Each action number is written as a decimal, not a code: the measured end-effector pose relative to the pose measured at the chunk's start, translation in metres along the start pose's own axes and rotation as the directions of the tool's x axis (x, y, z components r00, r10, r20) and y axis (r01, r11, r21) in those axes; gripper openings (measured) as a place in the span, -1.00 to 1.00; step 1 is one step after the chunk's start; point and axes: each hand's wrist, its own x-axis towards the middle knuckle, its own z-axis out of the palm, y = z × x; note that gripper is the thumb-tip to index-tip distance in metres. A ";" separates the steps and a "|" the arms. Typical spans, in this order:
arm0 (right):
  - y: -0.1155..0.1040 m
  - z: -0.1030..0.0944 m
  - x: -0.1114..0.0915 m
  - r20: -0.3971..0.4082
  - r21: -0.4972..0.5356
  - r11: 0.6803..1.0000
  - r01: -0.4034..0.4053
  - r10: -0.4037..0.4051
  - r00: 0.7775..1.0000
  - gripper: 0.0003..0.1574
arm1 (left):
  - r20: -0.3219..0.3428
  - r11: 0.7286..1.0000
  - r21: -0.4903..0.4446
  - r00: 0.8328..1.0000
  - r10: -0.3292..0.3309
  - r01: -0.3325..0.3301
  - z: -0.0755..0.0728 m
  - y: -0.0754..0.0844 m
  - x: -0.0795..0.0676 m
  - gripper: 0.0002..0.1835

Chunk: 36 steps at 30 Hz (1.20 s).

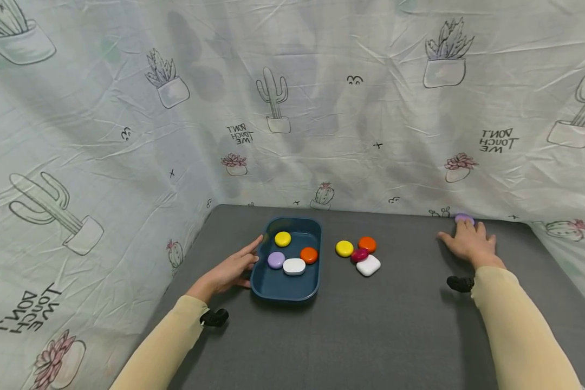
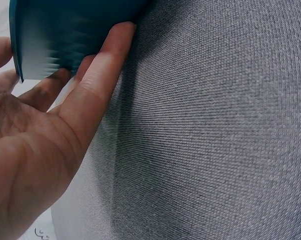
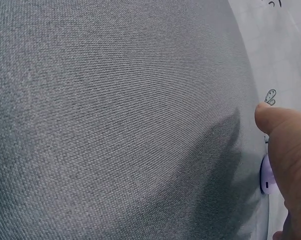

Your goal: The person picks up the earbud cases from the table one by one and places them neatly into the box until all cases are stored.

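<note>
My left hand point(image 1: 231, 271) lies against the left side of a dark blue tray point(image 1: 285, 297), its fingers along the outer wall. In the left wrist view the hand point(image 2: 45, 125) touches that wall point(image 2: 60, 30) from outside. Inside the tray sit a yellow round piece point(image 1: 283, 239), a purple one point(image 1: 275, 260), an orange-red one point(image 1: 309, 255) and a white oblong one point(image 1: 294, 266). Far to the right, my right hand point(image 1: 470, 244) reaches with extended fingers to a purple rounded piece point(image 1: 464, 218) at the table's back edge; its thumb is spread away from the piece.
Right of the tray lies a cluster on the grey table point(image 1: 370, 336): a yellow piece point(image 1: 344, 248), an orange-red piece point(image 1: 368, 244), a dark pink piece point(image 1: 359, 255) and a white squarish piece point(image 1: 368, 265). A cactus-print curtain point(image 1: 322, 97) hangs behind the back edge and along the left.
</note>
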 end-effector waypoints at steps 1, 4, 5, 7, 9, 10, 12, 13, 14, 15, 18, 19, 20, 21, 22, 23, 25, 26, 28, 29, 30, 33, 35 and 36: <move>0.001 0.000 0.000 0.010 0.003 1.000 -0.001 0.001 1.000 0.21 | 0.002 1.000 0.002 1.000 0.002 -0.002 0.000 0.000 0.000 -0.29; 0.002 0.000 0.002 0.038 0.008 1.000 -0.007 0.007 0.999 0.25 | 0.006 1.000 0.006 1.000 0.005 -0.005 0.000 0.001 0.000 -0.30; 0.003 0.001 0.003 0.044 0.008 1.000 -0.008 0.007 0.999 0.26 | 0.007 1.000 0.005 1.000 0.003 -0.003 0.000 0.001 0.001 -0.30; 0.003 0.001 0.004 0.049 0.002 1.000 -0.005 0.005 0.999 0.28 | 0.005 1.000 0.006 1.000 0.002 -0.002 0.000 0.001 0.000 -0.30; 0.003 0.000 0.006 0.043 -0.006 1.000 0.002 -0.002 0.999 0.28 | 0.003 1.000 0.004 1.000 0.000 0.000 0.000 0.001 0.000 -0.30; 0.003 0.000 0.007 0.038 -0.009 1.000 0.006 -0.005 0.999 0.28 | 0.001 1.000 0.005 1.000 -0.001 0.001 0.000 0.001 0.000 -0.30; 0.003 -0.002 0.008 0.031 -0.009 1.000 0.005 -0.005 1.000 0.28 | 0.000 1.000 0.005 1.000 -0.001 0.001 0.000 0.001 0.000 -0.31; 0.004 -0.002 0.008 0.030 -0.010 1.000 0.004 -0.003 1.000 0.28 | 0.000 1.000 0.005 1.000 -0.002 0.002 0.000 0.001 0.000 -0.31; 0.005 -0.003 0.008 0.034 -0.010 1.000 -0.002 0.002 0.999 0.28 | 0.001 1.000 0.004 1.000 -0.002 0.002 0.000 0.001 0.000 -0.31; 0.005 -0.004 0.008 0.043 -0.009 1.000 -0.007 0.008 0.999 0.29 | 0.002 1.000 0.005 1.000 -0.001 0.001 0.000 0.001 0.000 -0.31; 0.008 -0.006 0.009 0.080 -0.009 1.000 -0.025 0.026 0.996 0.32 | 0.004 1.000 0.005 1.000 -0.001 0.001 0.000 0.001 0.000 -0.30; 0.008 -0.007 0.009 0.089 -0.008 1.000 -0.029 0.030 0.996 0.32 | 0.004 1.000 0.004 1.000 0.000 0.000 0.000 0.001 0.001 -0.30; 0.008 -0.007 0.009 0.095 -0.009 0.999 -0.031 0.032 0.995 0.33 | 0.004 1.000 0.004 1.000 0.000 0.000 -0.001 0.001 0.001 -0.30; 0.008 -0.007 0.010 0.100 -0.009 1.000 -0.030 0.030 0.995 0.32 | 0.003 1.000 0.004 1.000 0.000 0.000 -0.001 0.001 0.001 -0.30; 0.009 -0.008 0.009 0.098 -0.013 1.000 -0.028 0.029 0.995 0.31 | 0.006 1.000 0.005 1.000 0.001 -0.001 -0.001 0.002 0.002 -0.30; 0.010 -0.008 0.009 0.094 -0.018 1.000 -0.023 0.025 0.995 0.29 | 0.007 1.000 0.007 1.000 0.002 -0.002 -0.001 0.003 0.002 -0.30; 0.011 -0.009 0.010 0.084 -0.032 0.999 -0.007 0.010 0.996 0.25 | 0.007 1.000 0.007 1.000 -0.001 0.001 -0.001 0.003 0.003 -0.30; 0.012 -0.009 0.010 0.077 -0.044 0.999 0.003 0.000 0.997 0.22 | 0.006 1.000 0.006 1.000 -0.003 0.002 -0.001 0.004 0.003 -0.30; 0.011 -0.008 0.010 0.067 -0.068 0.997 0.028 -0.024 0.997 0.15 | 0.005 1.000 0.004 1.000 -0.006 0.006 -0.001 0.004 0.003 -0.30; 0.011 -0.007 0.009 0.062 -0.080 0.996 0.042 -0.037 0.997 0.11 | 0.003 1.000 0.002 1.000 -0.009 0.009 -0.001 0.004 0.002 -0.30; 0.009 -0.006 0.008 0.058 -0.092 0.994 0.056 -0.051 0.997 0.07 | 0.003 1.000 0.002 1.000 -0.011 0.011 -0.001 0.003 0.002 -0.30; 0.003 -0.001 0.003 0.037 -0.125 0.986 0.109 -0.105 0.994 -0.07 | 0.005 1.000 0.005 1.000 -0.010 0.010 -0.001 0.002 0.002 -0.30; -0.002 0.002 -0.001 0.025 -0.156 0.977 0.147 -0.145 0.989 -0.15 | 0.006 1.000 0.009 1.000 -0.006 0.006 -0.001 0.001 0.002 -0.30; -0.005 0.004 -0.003 0.021 -0.167 0.972 0.165 -0.164 0.986 -0.19 | 0.006 1.000 0.010 1.000 -0.005 0.005 -0.001 0.001 0.002 -0.30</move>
